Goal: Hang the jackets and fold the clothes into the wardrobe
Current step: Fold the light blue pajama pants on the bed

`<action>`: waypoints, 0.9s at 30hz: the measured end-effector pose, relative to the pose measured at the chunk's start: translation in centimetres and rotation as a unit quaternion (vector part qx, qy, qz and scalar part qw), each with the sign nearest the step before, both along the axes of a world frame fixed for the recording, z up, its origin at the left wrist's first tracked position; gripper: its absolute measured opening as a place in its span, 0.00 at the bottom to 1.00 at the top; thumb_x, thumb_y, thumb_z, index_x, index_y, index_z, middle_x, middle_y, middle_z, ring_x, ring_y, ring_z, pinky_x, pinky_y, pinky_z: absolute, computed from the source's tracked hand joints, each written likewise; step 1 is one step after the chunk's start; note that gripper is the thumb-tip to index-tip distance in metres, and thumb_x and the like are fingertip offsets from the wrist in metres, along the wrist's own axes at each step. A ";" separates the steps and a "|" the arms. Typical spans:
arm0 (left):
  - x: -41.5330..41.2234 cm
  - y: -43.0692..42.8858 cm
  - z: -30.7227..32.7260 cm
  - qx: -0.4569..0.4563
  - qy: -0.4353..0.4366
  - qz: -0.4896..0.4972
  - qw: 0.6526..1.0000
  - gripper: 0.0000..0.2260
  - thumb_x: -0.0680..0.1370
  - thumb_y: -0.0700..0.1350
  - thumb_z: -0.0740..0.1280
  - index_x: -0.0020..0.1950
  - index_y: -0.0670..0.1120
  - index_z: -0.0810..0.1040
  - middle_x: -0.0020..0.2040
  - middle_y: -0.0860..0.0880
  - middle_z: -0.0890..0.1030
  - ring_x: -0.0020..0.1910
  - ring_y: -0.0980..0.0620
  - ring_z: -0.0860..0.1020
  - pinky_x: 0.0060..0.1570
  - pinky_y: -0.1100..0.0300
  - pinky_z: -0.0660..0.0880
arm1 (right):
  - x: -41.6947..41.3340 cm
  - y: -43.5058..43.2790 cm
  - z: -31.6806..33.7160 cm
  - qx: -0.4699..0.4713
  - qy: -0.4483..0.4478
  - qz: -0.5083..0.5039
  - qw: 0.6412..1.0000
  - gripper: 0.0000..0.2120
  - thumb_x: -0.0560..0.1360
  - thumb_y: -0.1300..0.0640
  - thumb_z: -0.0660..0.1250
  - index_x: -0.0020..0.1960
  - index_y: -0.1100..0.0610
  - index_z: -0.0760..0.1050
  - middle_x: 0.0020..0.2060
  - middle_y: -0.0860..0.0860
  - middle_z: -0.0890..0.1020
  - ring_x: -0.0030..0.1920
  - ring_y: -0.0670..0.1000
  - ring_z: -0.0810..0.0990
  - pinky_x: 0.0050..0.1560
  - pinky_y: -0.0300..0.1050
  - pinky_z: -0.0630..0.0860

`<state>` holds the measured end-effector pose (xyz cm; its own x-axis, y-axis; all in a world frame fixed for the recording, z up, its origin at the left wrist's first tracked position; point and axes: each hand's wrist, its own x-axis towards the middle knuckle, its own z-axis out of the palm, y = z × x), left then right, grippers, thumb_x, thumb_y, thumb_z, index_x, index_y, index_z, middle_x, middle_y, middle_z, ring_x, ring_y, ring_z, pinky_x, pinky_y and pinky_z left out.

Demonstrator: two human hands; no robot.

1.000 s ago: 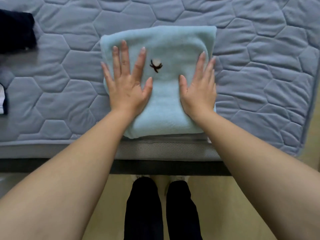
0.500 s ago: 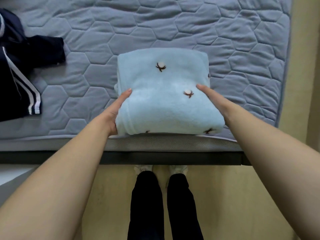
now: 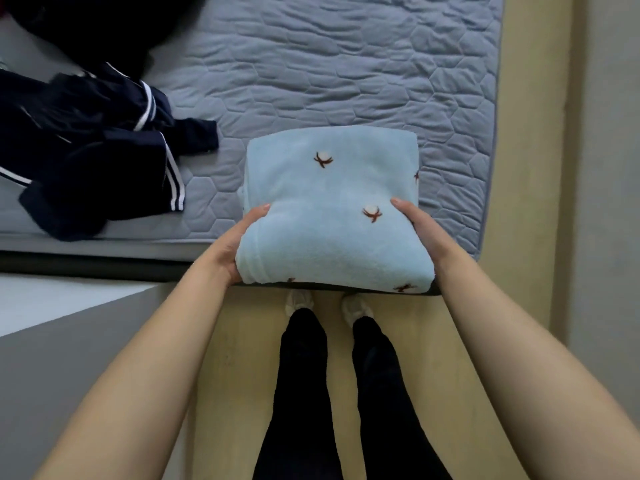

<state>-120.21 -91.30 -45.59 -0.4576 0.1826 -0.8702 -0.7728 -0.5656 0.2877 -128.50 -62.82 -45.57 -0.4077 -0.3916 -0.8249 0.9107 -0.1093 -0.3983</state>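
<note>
Left hand (image 3: 232,249): we gripped the left side of the folded blue fleece (image 3: 329,209), thumb laid on top. The fingers beneath were hidden.
Right hand (image 3: 419,227): it clasped the right side the same way, thumb on top and fingers out of sight under the fold.
Folded blue fleece: it sat between our hands, over the near edge of the mattress (image 3: 346,81). We could not tell whether its far end rested on the quilting.
Step in hand: we judged this the pick-up for carrying it to the wardrobe.
Doing it well: we needed level hands, an even inward squeeze and fingers well underneath. Otherwise the soft layers could sag or slide open.
Navy jacket (image 3: 104,161): it lay crumpled on the mattress to the left, apart from the fleece and not yet hung.
Far corner: there was a dark heap (image 3: 97,26), too blurred to name.
Wardrobe: it was not in view, so we could not say what it held.
</note>
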 end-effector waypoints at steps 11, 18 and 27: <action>11.4 3.9 16.1 -0.045 0.044 0.198 0.978 0.14 0.72 0.54 0.69 0.53 0.49 0.83 0.49 0.46 0.85 0.43 0.47 0.84 0.35 0.52 0.80 | 3.4 -0.2 13.2 -0.039 0.042 0.133 0.989 0.20 0.76 0.49 0.65 0.64 0.56 0.75 0.54 0.55 0.83 0.50 0.55 0.83 0.47 0.48 0.80; 22.0 10.6 21.2 -0.126 0.021 0.380 0.916 0.15 0.73 0.59 0.67 0.54 0.52 0.79 0.47 0.45 0.85 0.41 0.45 0.84 0.33 0.51 0.79 | 6.1 -2.0 19.3 -0.053 0.099 0.305 0.946 0.25 0.66 0.46 0.71 0.60 0.55 0.77 0.53 0.55 0.83 0.49 0.55 0.84 0.47 0.49 0.78; 40.7 19.0 26.6 -0.187 0.081 0.637 0.744 0.23 0.67 0.57 0.71 0.58 0.48 0.77 0.52 0.44 0.84 0.48 0.46 0.83 0.36 0.54 0.80 | 20.7 -9.0 24.9 -0.129 0.112 0.530 0.831 0.19 0.73 0.47 0.68 0.61 0.54 0.76 0.53 0.55 0.84 0.51 0.55 0.84 0.44 0.47 0.79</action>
<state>-79.47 -72.28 -19.03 -0.1571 -0.7298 -0.6654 0.3829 -0.6660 0.6401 -107.79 -71.84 -20.71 0.1472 -0.7808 -0.6072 0.4564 0.5983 -0.6586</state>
